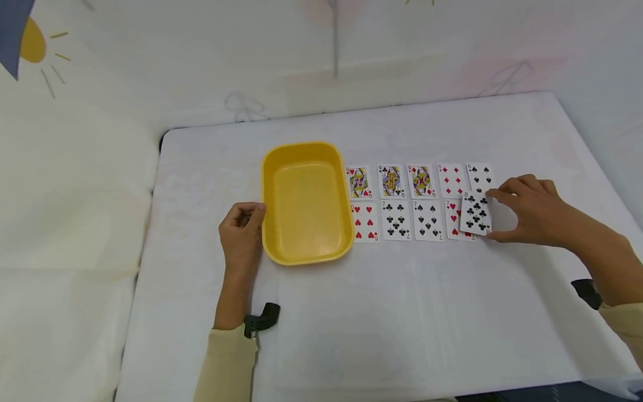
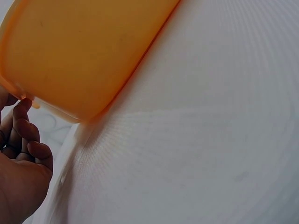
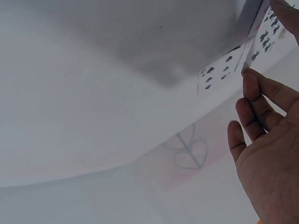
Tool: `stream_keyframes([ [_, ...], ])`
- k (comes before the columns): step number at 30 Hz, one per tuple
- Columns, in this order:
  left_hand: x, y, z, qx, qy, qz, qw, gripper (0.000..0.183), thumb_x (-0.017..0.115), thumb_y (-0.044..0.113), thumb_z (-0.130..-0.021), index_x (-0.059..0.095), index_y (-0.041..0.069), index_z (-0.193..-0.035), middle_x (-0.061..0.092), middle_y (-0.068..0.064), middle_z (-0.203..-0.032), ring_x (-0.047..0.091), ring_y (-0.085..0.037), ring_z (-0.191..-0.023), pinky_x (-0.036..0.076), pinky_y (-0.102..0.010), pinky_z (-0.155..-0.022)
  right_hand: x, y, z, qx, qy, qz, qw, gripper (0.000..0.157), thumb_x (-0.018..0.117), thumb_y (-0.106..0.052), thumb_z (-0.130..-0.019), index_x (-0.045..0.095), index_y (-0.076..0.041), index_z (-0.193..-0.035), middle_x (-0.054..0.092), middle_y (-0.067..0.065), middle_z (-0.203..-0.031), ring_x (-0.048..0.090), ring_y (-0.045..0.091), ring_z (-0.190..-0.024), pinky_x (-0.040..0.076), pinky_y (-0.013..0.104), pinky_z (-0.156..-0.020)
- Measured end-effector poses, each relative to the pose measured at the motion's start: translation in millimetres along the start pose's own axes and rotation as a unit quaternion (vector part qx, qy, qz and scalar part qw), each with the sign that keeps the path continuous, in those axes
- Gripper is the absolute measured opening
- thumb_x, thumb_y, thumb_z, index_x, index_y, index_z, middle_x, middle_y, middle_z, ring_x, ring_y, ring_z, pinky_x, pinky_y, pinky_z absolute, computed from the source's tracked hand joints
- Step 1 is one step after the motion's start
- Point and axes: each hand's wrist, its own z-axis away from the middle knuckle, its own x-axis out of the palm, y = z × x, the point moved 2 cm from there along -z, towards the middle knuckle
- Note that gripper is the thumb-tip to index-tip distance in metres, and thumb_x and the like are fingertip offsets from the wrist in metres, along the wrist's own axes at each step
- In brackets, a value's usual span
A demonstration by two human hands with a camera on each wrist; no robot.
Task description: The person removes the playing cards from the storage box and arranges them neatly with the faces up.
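Observation:
My left hand [image 1: 242,226] pinches the left rim of a yellow plastic tray [image 1: 346,223]; the left wrist view shows the fingertips at the edge of the tray [image 2: 84,56]. Between thumb and fingertips my right hand [image 1: 534,209] holds the eight of clubs [image 1: 475,213] by its edges. This card overlaps part of the seven of hearts [image 1: 453,215] and the lower edge of the six of spades [image 1: 479,176]. In the right wrist view, the eight of clubs [image 3: 265,39] is tilted beside the right hand [image 3: 271,140], close to the six of spades [image 3: 217,74].
Face-up cards lie in two rows right of the tray. Queens, including the queen of clubs [image 1: 391,181], and the six of diamonds [image 1: 451,180] form the back row. In front lie the six of hearts [image 1: 365,222], seven of clubs [image 1: 396,220] and seven of spades [image 1: 428,220].

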Motion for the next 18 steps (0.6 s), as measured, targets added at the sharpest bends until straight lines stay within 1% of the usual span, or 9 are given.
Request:
stream_keyframes([
  [5, -1.9, -0.1, -0.9, -0.004, 0.001, 0.009, 1.0000, 0.017, 0.071, 0.015, -0.094, 0.070, -0.001, -0.098, 0.064, -0.003, -0.085, 0.058, -0.017, -0.073, 0.050, -0.022, -0.065, 3.4, 11.1, 5.4, 0.013, -0.021, -0.004, 1.000, 0.086, 0.095, -0.040, -0.058, 0.062, 0.003, -0.124, 0.052, 0.021, -0.118, 0.035, 0.046, -0.118, 0.028, 0.061, -0.088],
  [10, -3.9, -1.5, -1.7, -0.006, 0.000, 0.014, 0.9999, 0.017, 0.071, 0.015, -0.094, 0.070, -0.001, -0.099, 0.064, -0.002, -0.085, 0.057, -0.015, -0.073, 0.049, -0.022, -0.065, 6.3, 18.1, 10.6, 0.021, -0.024, -0.005, 0.999, 0.086, 0.095, -0.038, -0.058, 0.061, 0.003, -0.124, 0.052, 0.020, -0.118, 0.034, 0.048, -0.118, 0.028, 0.061, -0.087],
  [13, -6.0, -11.2, -5.9, -0.012, 0.004, 0.013, 0.9998, 0.017, 0.071, 0.016, -0.094, 0.071, 0.000, -0.100, 0.064, -0.003, -0.086, 0.056, -0.015, -0.073, 0.048, -0.022, -0.065, 8.1, 20.7, 12.3, 0.023, -0.030, -0.007, 0.999, 0.086, 0.096, -0.038, -0.057, 0.061, 0.003, -0.125, 0.052, 0.020, -0.119, 0.034, 0.048, -0.119, 0.028, 0.062, -0.087],
  [15, -7.9, -18.4, -8.6, -0.019, 0.009, 0.015, 0.9997, 0.018, 0.072, 0.017, -0.093, 0.071, 0.001, -0.100, 0.064, -0.003, -0.087, 0.057, -0.015, -0.073, 0.048, -0.021, -0.065, 9.9, 22.3, 13.2, 0.028, -0.043, -0.011, 0.999, 0.088, 0.096, -0.038, -0.059, 0.059, 0.003, -0.128, 0.051, 0.021, -0.121, 0.033, 0.049, -0.120, 0.028, 0.063, -0.088],
  [16, -9.2, -22.1, -9.8, -0.023, 0.010, 0.014, 0.9996, 0.019, 0.073, 0.018, -0.093, 0.071, 0.001, -0.101, 0.065, -0.003, -0.087, 0.057, -0.015, -0.073, 0.048, -0.021, -0.064, 11.0, 23.5, 14.1, 0.034, -0.050, -0.014, 0.998, 0.091, 0.095, -0.039, -0.059, 0.057, 0.002, -0.131, 0.051, 0.021, -0.121, 0.033, 0.049, -0.120, 0.028, 0.064, -0.088],
  [18, -12.5, -28.1, -11.6, -0.018, 0.011, 0.007, 0.9997, 0.022, 0.073, 0.024, -0.093, 0.072, 0.004, -0.101, 0.065, -0.005, -0.088, 0.057, -0.016, -0.073, 0.049, -0.021, -0.064, 12.7, 27.3, 16.4, 0.055, -0.059, -0.024, 0.997, 0.095, 0.094, -0.041, -0.062, 0.052, 0.001, -0.136, 0.051, 0.023, -0.122, 0.033, 0.050, -0.120, 0.028, 0.065, -0.088],
])
